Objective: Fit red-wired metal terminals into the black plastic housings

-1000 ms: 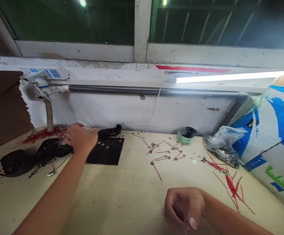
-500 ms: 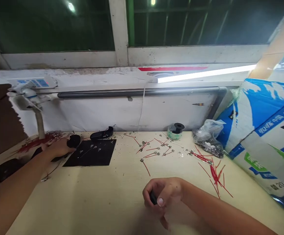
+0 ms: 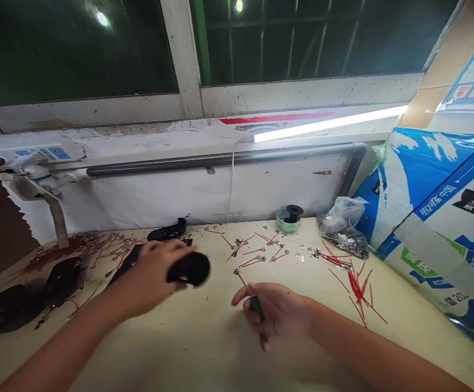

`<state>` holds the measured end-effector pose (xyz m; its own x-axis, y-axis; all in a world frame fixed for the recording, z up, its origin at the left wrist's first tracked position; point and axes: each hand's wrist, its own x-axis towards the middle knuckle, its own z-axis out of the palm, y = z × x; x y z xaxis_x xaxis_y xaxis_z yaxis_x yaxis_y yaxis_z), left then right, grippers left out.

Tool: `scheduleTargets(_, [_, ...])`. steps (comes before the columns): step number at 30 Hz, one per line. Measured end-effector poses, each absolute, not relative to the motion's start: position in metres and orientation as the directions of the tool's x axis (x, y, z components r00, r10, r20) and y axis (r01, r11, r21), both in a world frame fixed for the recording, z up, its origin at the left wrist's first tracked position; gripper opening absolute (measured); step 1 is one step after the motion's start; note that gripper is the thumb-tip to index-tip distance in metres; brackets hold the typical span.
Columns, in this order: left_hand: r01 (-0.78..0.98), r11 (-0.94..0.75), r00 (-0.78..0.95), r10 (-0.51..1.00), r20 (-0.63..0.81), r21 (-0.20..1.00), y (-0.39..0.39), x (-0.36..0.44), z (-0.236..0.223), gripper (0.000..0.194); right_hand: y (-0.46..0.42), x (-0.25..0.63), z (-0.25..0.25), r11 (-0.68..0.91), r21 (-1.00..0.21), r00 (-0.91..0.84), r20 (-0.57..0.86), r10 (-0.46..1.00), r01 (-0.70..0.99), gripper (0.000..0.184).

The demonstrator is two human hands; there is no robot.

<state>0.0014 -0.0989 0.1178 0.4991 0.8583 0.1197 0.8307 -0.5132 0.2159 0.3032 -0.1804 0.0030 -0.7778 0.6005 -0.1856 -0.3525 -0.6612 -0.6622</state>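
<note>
My left hand [image 3: 149,277] is clenched on a blurred black oblong [image 3: 190,268] lying sideways; my right hand [image 3: 278,314] grips a green handle [image 3: 255,307] slanting down-right.

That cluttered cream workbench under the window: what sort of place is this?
Probably a small workshop assembling electrical parts. Short red wires with crimped metal terminals lie scattered across the cream workbench, a clear plastic bag holds loose metal pieces, and a white power strip is mounted on the wall.

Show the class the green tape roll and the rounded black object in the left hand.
Green tape roll [image 3: 285,224]: head view, on its side.
Rounded black object [image 3: 188,269]: head view, on its blurred middle.
</note>
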Motion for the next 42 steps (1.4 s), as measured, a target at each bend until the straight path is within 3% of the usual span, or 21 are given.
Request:
scheduleTargets(3, [0.597, -0.720, 0.776, 0.630, -0.027, 0.354, -0.128, 0.055, 0.114, 0.079, -0.180, 0.307, 0.010, -0.669, -0.650, -0.745, -0.231, 0.626, -0.361, 0.047])
scheduleTargets(6, [0.463, -0.771, 0.871, 0.487, -0.064, 0.438, -0.137, 0.083, 0.113, 0.094, -0.182, 0.309, 0.018, -0.554, -0.780, -0.725, -0.200, 0.659, -0.289, 0.038])
scheduleTargets(9, [0.461, -0.767, 0.868, 0.494, -0.047, 0.446, -0.134, 0.089, 0.112, 0.097, -0.184, 0.311, 0.026, -0.479, -0.846, -0.681, -0.209, 0.702, -0.234, 0.034])
scheduleTargets(15, [0.428, -0.754, 0.885, 0.461, -0.063, 0.498, -0.136, 0.091, 0.113, 0.083, -0.185, 0.313, 0.031, -0.558, -0.812, -0.670, -0.321, 0.670, -0.170, 0.032])
scheduleTargets(18, [0.367, -0.777, 0.906, 0.423, -0.009, 0.512, -0.137, 0.096, 0.119, 0.082, -0.186, 0.312, 0.028, -0.551, -0.819, -0.566, -0.383, 0.730, -0.157, 0.025])
scheduleTargets(23, [0.365, -0.647, 0.837, 0.542, 0.068, 0.669, -0.124, 0.091, 0.116, 0.083, -0.186, 0.311, 0.027, -0.504, -0.832, -0.323, -0.424, 0.846, -0.231, 0.026])
scheduleTargets(26, [0.316, -0.467, 0.674, 0.723, 0.151, 0.826, -0.116, 0.094, 0.090, 0.055, -0.185, 0.308, 0.025, -0.444, -0.887, -0.271, -0.400, 0.875, -0.124, 0.029])
scheduleTargets(29, [0.206, -0.278, 0.517, 0.845, 0.137, 0.938, -0.116, 0.106, 0.054, 0.031, -0.186, 0.303, 0.025, -0.379, -0.925, -0.265, -0.374, 0.889, 0.036, 0.028])
scheduleTargets(37, [0.174, -0.278, 0.381, 0.904, 0.195, 0.945, -0.113, 0.123, 0.023, 0.018, -0.194, 0.290, 0.030, -0.166, -0.913, -0.174, -0.244, 0.954, 0.372, 0.038])
scheduleTargets(42, [0.142, -0.175, 0.496, 0.864, 0.083, 0.974, -0.108, 0.120, 0.019, 0.021, -0.194, 0.298, 0.043, -0.121, -0.865, -0.130, -0.209, 0.969, 0.487, 0.040])
